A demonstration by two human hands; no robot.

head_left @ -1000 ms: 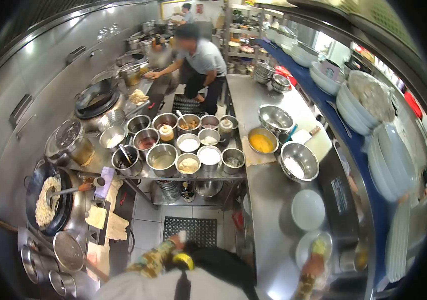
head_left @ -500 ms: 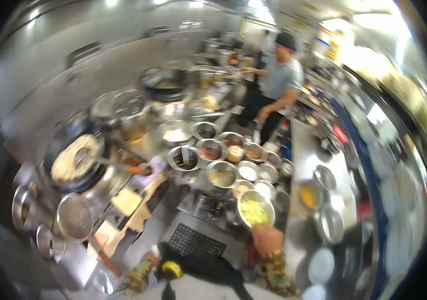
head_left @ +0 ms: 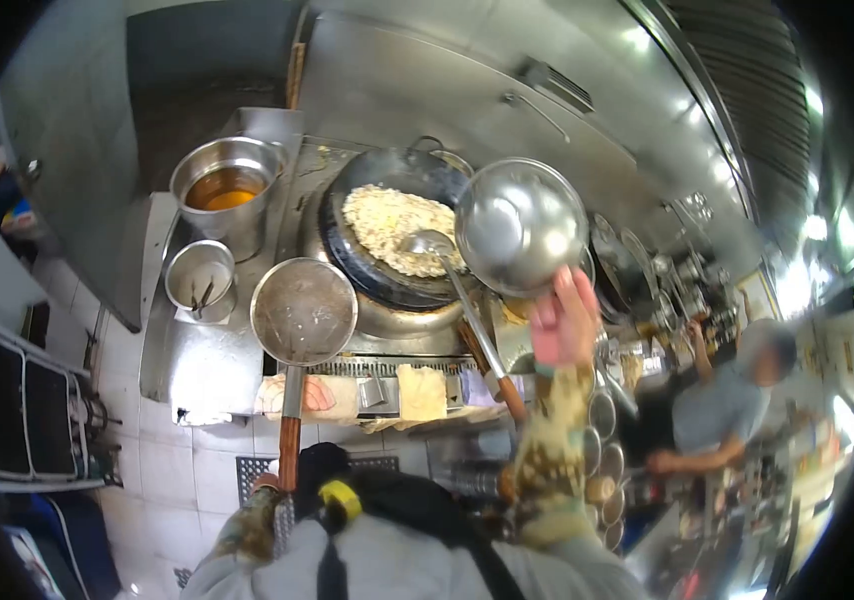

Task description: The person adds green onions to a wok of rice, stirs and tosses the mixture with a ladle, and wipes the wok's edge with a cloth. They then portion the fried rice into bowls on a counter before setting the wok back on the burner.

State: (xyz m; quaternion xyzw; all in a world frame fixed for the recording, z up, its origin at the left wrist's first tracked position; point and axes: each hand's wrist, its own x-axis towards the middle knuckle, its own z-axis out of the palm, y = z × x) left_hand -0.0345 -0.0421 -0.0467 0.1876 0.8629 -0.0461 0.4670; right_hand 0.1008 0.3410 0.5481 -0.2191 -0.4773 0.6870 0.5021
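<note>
My right hand (head_left: 564, 318) grips the edge of a shiny metal bowl (head_left: 520, 225), tilted up beside the wok, with no food visible on the side facing me. Fried rice (head_left: 397, 228) spreads in the black wok (head_left: 355, 262). A ladle (head_left: 466, 305) rests with its head in the rice and its wooden handle toward me. Low at the left, my left hand (head_left: 267, 486) is close to the wooden handle of a round strainer (head_left: 305, 312); its fingers are mostly hidden.
A pot of orange-brown liquid (head_left: 225, 187) and a smaller metal container (head_left: 201, 282) stand left of the wok. Folded cloths (head_left: 422, 392) lie along the stove's front edge. At the right are a co-worker (head_left: 717, 410) and several small round containers (head_left: 603, 447).
The view has swung left toward the wok. My right hand has moved over beside it; the bowl, which held pale green chopped food, now shows none. My left hand stays low.
</note>
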